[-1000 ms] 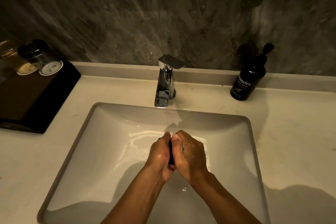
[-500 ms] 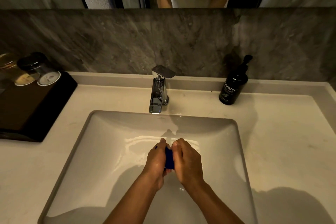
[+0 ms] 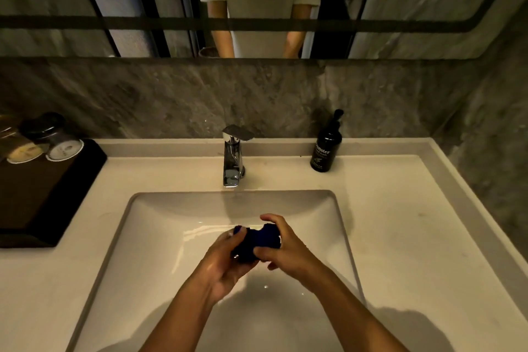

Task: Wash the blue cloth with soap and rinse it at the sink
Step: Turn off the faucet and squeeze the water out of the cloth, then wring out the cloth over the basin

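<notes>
Far left on the tabletop (image 3: 400, 223), a black tray (image 3: 43, 194) carries two capped glasses (image 3: 45, 141) lying tilted at its far edge. The white sink (image 3: 148, 237) is sunk into the middle of the tabletop, with the chrome tap (image 3: 234, 157) standing at its far rim, handle level; no water stream is discernible. Over the basin, my left hand (image 3: 221, 263) has its grip clenched on the left part of the blue cloth (image 3: 257, 241), palm turned up, skin glistening wet. The cloth is bunched between both hands, clear of the basin floor. My right hand (image 3: 285, 248) grasps its right part, fingers curled over the top. A dark pump bottle (image 3: 325, 148) stands far right of the tap, upright, against the back ledge.
</notes>
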